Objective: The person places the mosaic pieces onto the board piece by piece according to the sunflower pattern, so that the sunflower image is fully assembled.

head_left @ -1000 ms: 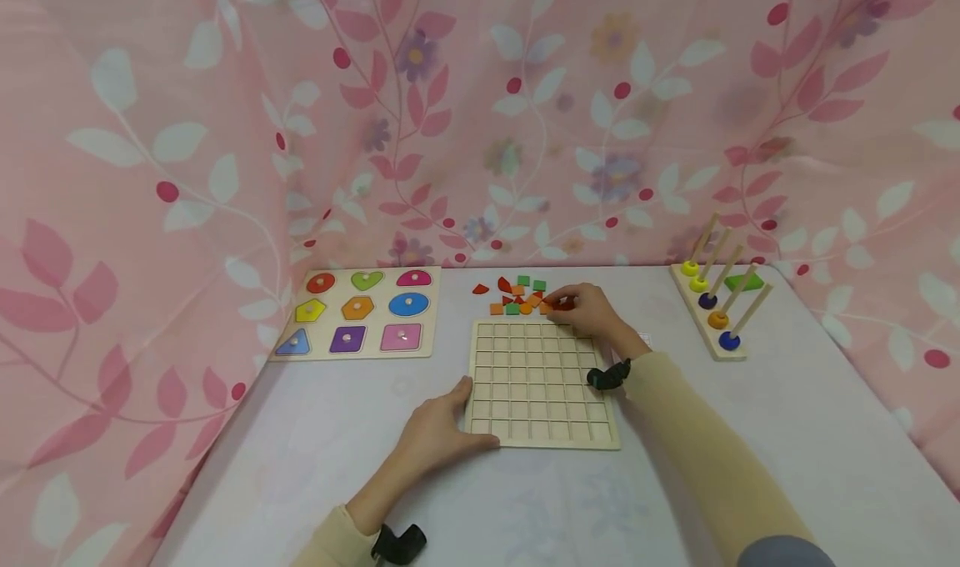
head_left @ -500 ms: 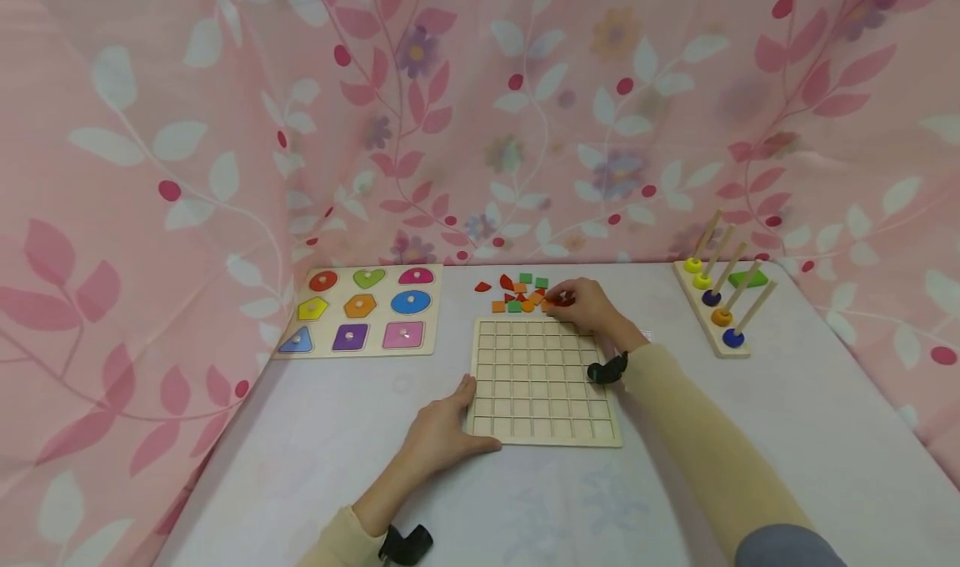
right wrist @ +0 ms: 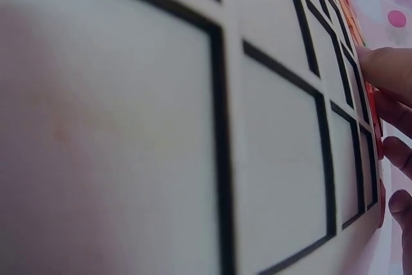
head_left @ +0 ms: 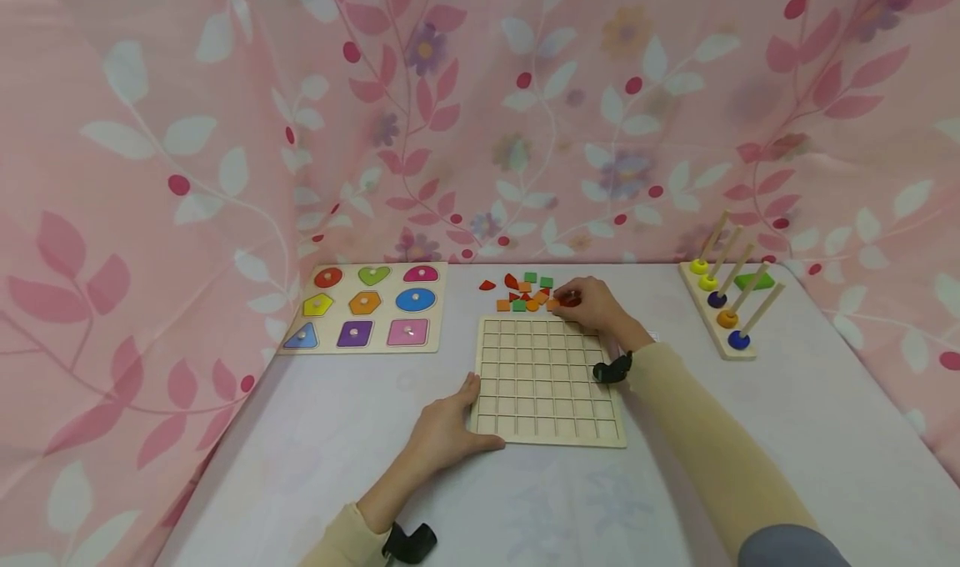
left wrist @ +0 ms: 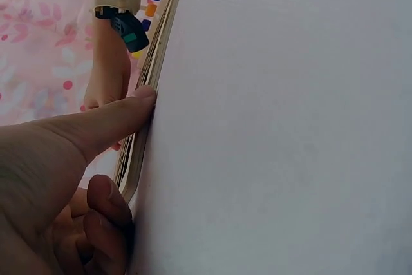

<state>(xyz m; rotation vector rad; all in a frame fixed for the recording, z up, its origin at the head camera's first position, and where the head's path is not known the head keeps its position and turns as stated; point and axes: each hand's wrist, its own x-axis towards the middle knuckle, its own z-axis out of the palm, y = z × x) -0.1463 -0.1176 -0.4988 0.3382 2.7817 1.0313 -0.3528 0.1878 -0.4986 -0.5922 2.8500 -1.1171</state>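
My left hand (head_left: 441, 435) holds the near left corner of a flat wooden grid board (head_left: 551, 381). Its thumb lies along the near edge and its other fingers are at the left side. In the left wrist view the thumb (left wrist: 122, 117) presses the board's edge (left wrist: 164, 37), with curled fingers below. Beyond the far edge, my right hand (head_left: 596, 307) reaches into a cluster of small flat pieces. Its fingertips touch an orange square (head_left: 552, 305), and red pieces (head_left: 572, 298) lie under the fingers. Whether it pinches a piece is hidden; the right wrist view shows fingers (right wrist: 389, 72) beside red pieces.
Green squares (head_left: 530, 277) and a red wedge (head_left: 487, 285) lie left of the right hand. A knobbed shape puzzle (head_left: 442, 325) is at the back left. At the back right stands a pegged wooden base (head_left: 716, 327) with coloured beads, and a green block (head_left: 753, 280) beside it.
The whole scene shifts slightly in the head view. Both hands keep their places, the left at the board and the right at the pieces, with only small finger movements on the right.
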